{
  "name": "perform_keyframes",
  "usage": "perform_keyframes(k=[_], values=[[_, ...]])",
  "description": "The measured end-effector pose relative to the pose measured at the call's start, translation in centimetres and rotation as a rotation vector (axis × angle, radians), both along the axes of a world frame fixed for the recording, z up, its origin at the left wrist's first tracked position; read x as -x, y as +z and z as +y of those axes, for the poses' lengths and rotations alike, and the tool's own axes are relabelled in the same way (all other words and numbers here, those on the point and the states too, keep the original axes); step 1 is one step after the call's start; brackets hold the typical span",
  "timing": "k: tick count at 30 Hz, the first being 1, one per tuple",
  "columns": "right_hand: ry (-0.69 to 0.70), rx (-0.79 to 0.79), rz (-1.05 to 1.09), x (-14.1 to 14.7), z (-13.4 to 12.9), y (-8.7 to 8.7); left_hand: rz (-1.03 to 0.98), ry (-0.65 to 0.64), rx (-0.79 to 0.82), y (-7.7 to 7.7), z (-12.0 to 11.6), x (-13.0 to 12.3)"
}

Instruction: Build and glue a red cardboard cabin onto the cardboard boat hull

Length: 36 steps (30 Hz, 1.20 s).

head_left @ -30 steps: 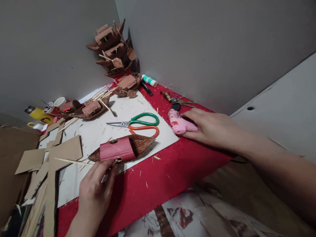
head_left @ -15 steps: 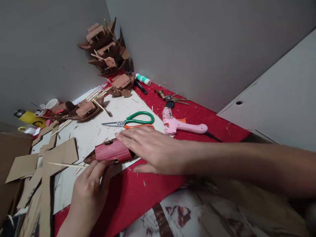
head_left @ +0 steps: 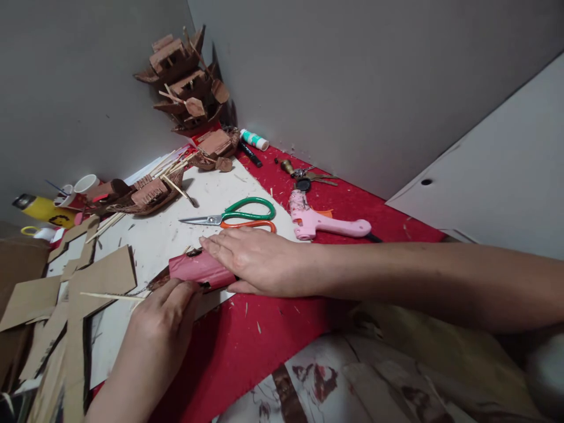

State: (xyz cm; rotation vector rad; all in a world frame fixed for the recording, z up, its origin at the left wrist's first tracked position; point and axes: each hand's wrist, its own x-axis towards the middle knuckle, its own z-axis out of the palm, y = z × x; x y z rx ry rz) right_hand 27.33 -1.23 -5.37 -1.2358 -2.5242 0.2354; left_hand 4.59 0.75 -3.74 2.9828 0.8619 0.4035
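Observation:
A small brown model boat with a curved pink roof rests at the near edge of the white board. My right hand lies flat across the right part of the roof, fingers stretched out together. Against the boat's near side, my left hand is closed, its fingertips at the hull's edge and partly hidden. A thin wooden stick runs leftward from beside the left hand; whether the fingers hold its end cannot be seen. Just beyond my right hand lie scissors with green and orange handles.
A pink glue gun lies on the red cloth at right. More model boats stand behind, several stacked in the corner. Cut cardboard pieces cover the left side. A yellow bottle and white cup are farther left.
The view has shifted slightly. My right hand has slid a little left and up over the pink roof. My left hand has shifted slightly left and up along the boat's side.

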Motion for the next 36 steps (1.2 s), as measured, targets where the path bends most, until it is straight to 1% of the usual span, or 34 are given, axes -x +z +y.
perform_keyframes(k=[5,12,17,25,28,31,34,36], values=[[-0.009,0.017,0.004,0.0,-0.1,0.1,0.013,0.024,0.005,0.1,-0.1,-0.1],[-0.015,0.022,0.014,-0.1,-0.3,0.3,-0.085,0.069,0.121,0.8,-0.3,-0.2],[-0.026,-0.001,0.031,-0.1,-0.3,0.1,-0.102,0.091,0.171,1.2,-0.5,-0.3],[-0.033,0.001,0.047,-0.2,-0.3,0.1,-0.118,0.138,0.181,1.0,-1.1,0.2],[-0.029,-0.003,0.06,-0.2,-0.4,-0.1,-0.161,0.194,0.198,1.4,-1.6,0.7],[-0.001,-0.022,0.071,-0.3,-0.4,-0.2,-0.191,0.278,0.179,1.8,-2.0,2.0],[0.004,-0.024,0.071,-0.4,-0.6,-0.3,-0.227,0.43,0.136,1.9,-1.8,3.9],[-0.005,-0.022,0.074,-0.3,-0.7,-0.3,-0.278,0.539,0.115,1.9,-1.3,5.4]])
